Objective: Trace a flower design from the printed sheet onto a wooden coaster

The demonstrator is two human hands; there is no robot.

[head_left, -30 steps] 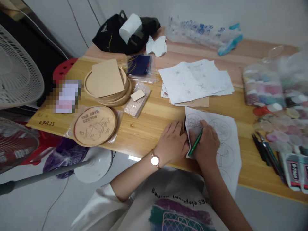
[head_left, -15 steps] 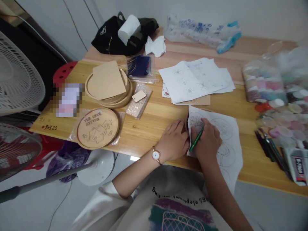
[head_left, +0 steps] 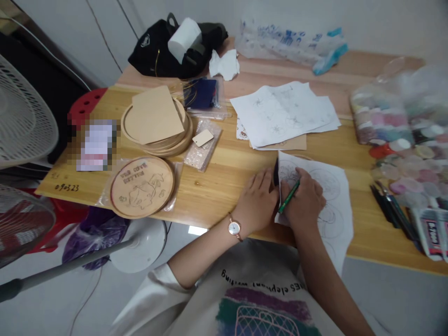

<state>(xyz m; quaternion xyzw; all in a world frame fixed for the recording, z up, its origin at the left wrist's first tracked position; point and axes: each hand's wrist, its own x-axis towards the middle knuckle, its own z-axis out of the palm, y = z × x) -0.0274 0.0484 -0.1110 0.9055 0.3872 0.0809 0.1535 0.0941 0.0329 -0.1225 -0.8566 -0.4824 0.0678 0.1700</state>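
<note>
A green pencil (head_left: 289, 197) slants through the fingers of my right hand (head_left: 305, 203), which rests on a white sheet with line drawings in circles (head_left: 338, 210). The pencil's writing end is hidden by the hand. Under the sheet's left side a dark edge and a bit of wooden rim show; the rest of that object is covered. My left hand (head_left: 258, 201) lies palm down beside the sheet, fingers stretched out on the table, its thumb side close to the paper's left edge. A watch (head_left: 234, 227) is on the left wrist.
Left on the table are a round wooden plate with a drawing (head_left: 143, 187), stacked wooden plates (head_left: 187, 140) and a phone (head_left: 96, 144). Loose papers (head_left: 285, 114) lie behind my hands. Paint pots (head_left: 383, 114), brushes (head_left: 395, 210) and a glue box (head_left: 432, 233) crowd the right.
The view has shifted slightly. My right hand stays on the sheet with the green pencil, and my left hand keeps its place beside the paper.
</note>
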